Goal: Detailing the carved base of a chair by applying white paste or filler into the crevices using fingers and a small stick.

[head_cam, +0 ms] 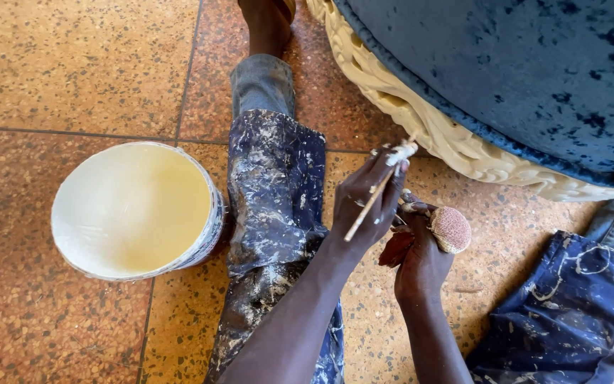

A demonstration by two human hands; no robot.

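My left hand (pixel 367 203) grips a thin wooden-handled brush (pixel 371 203). Its pale, paint-loaded tip points up at the cream carved trim (pixel 428 128) of a piece of furniture upholstered in blue velvet (pixel 534 64). Just below and to the right, my right hand (pixel 417 256) holds a small round speckled pinkish sponge (pixel 451 229). The two hands almost touch, and both hover over the floor right beside the carved trim.
A white bucket of cream paint (pixel 136 210) stands on the speckled terrazzo floor (pixel 58 71), against my left leg. My paint-spattered blue trousers (pixel 275 185) stretch up the middle, with my other knee (pixel 577 299) at lower right.
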